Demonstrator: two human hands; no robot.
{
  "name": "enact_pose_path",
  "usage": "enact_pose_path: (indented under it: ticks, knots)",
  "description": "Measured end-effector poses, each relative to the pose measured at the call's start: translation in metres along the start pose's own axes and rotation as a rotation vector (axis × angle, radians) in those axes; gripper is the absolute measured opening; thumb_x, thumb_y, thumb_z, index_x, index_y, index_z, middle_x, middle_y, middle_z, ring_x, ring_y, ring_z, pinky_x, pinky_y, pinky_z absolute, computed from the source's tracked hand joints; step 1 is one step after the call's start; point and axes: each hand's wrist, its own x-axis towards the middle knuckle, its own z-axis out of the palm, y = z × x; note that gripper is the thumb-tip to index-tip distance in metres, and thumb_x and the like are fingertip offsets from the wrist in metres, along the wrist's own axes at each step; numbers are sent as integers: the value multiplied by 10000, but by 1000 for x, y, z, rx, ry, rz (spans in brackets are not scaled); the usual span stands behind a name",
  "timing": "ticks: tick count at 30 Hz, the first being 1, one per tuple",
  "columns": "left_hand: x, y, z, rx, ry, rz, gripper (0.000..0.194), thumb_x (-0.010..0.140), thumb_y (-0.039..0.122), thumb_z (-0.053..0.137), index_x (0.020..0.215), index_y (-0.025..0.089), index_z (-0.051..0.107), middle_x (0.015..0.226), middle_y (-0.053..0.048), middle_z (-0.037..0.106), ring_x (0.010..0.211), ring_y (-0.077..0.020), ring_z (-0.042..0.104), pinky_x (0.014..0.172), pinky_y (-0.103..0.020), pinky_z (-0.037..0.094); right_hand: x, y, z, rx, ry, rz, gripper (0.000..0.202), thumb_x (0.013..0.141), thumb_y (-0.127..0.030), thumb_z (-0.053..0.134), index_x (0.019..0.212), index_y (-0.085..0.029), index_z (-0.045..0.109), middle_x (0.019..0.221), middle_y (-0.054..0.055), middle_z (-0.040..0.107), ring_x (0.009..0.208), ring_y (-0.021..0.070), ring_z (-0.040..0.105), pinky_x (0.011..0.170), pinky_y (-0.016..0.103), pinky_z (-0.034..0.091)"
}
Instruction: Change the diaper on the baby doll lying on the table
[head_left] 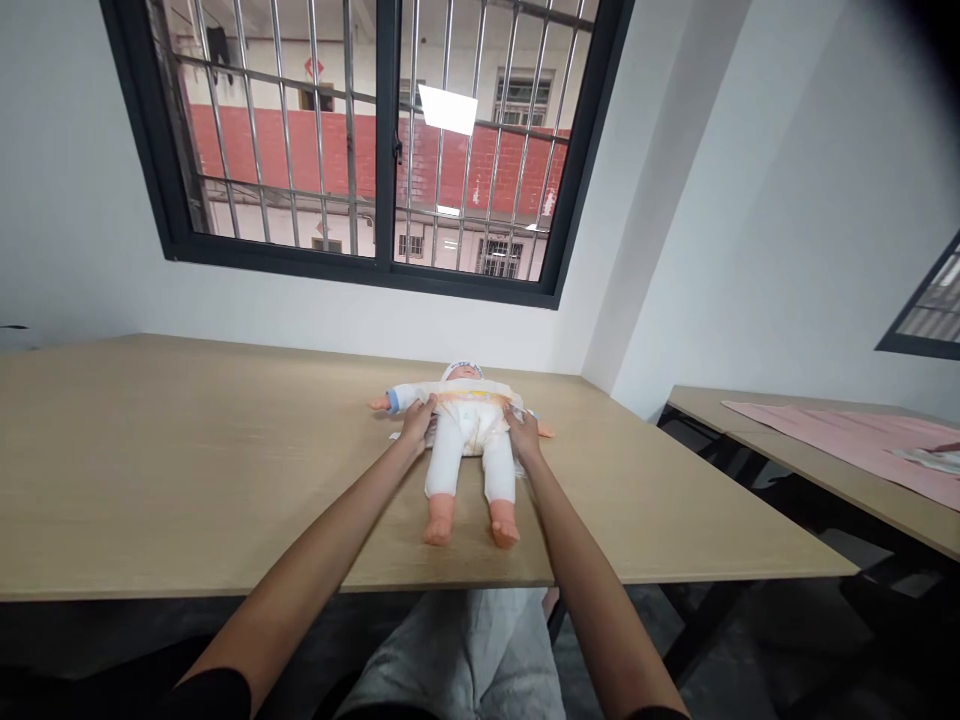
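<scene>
A baby doll in white clothes and a white cap lies on its back on the table, feet toward me, arms spread to the sides. Across its belly is a white diaper with a yellow-orange mark on its front band. My left hand is closed on the diaper's left edge, thumb on top, beside the doll's hip. On the opposite side, my right hand pinches the right edge of the diaper. Part of the diaper lies under the doll's hips, hidden by its body.
The wooden table stretches to the left and right, against a white wall with a barred window. At the right stands a second table with a pink cloth on it. My legs are just below the near table edge.
</scene>
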Motion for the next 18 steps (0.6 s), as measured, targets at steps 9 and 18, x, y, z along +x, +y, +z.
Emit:
enact_pose_path:
  ticks: [9,18]
  knots:
    - [5,-6,-13,60,12,27,369,565,433,739,675,153,526,528,14,536,506,-127,504,490,-241,405,2,15,-4,-87,10,1,383,633,-506,587,702,-130,617,715,61,652,695,207,564,646,309,443]
    - [15,-12,-18,244,269,126,161,767,321,528,721,182,461,619,-7,532,638,-164,561,658,-329,474,1,-2,-16,-248,335,26,401,760,-351,436,1055,-99,539,1145,182,532,999,235,534,924,393,377]
